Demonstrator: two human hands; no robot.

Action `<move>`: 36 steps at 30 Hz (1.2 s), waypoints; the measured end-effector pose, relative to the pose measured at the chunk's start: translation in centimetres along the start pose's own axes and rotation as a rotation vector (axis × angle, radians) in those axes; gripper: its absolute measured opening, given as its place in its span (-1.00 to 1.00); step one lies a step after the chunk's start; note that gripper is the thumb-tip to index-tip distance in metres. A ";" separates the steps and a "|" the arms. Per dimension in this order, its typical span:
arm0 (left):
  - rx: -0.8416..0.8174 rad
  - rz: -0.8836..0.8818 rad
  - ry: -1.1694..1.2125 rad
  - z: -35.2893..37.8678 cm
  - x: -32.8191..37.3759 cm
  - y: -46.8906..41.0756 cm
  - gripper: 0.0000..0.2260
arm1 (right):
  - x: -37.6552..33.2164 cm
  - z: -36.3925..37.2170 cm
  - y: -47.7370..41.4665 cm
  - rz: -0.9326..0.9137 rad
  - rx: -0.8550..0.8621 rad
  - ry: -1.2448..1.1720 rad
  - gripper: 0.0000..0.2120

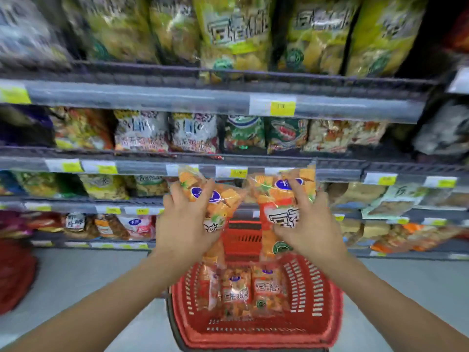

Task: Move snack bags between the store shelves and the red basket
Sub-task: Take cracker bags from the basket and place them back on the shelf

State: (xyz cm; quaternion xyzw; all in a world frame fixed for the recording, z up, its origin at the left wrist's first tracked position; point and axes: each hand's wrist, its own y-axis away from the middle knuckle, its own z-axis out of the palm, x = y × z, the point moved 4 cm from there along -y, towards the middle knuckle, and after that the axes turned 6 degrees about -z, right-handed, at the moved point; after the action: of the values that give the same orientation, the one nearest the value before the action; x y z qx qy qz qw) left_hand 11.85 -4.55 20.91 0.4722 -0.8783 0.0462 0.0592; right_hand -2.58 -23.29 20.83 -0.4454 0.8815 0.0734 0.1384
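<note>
The red basket [319, 301] stands on the floor below me, in front of the shelves. Several orange snack bags [264, 290] stand upright inside it. My left hand [185, 224] grips an orange snack bag [218, 199] held above the basket. My right hand [307, 222] grips a second orange snack bag [274, 207] of the same kind beside the first. Both bags hang at the height of the lower shelves, and my hands cover much of their fronts.
Store shelves [203, 97] packed with snack bags fill the view ahead, with yellow price tags [282, 107] on their rails. Green-yellow bags [236, 34] line the top row. Another red basket [15, 273] sits at the left edge. Grey floor [76, 288] surrounds the basket.
</note>
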 end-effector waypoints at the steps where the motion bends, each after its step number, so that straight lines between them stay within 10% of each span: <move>1: 0.032 0.002 0.008 -2.6 -0.4 -0.2 -0.16 | -1.4 -2.1 -0.2 -0.018 0.019 0.013 -0.03; 19: 0.520 -0.005 0.137 -33.5 -3.2 -4.9 -0.18 | -17.2 -29.8 -2.5 -0.028 0.516 -0.140 -0.01; 36: 0.667 -0.097 0.149 -42.1 5.0 -19.4 -0.22 | -18.3 -40.4 -19.5 -0.029 0.438 -0.407 0.00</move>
State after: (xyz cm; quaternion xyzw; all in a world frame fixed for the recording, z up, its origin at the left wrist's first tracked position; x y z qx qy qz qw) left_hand 27.84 -13.53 63.77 0.5022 -0.7845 0.3624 -0.0324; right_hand 16.20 -31.06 64.79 -0.3934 0.8241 -0.0327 0.4061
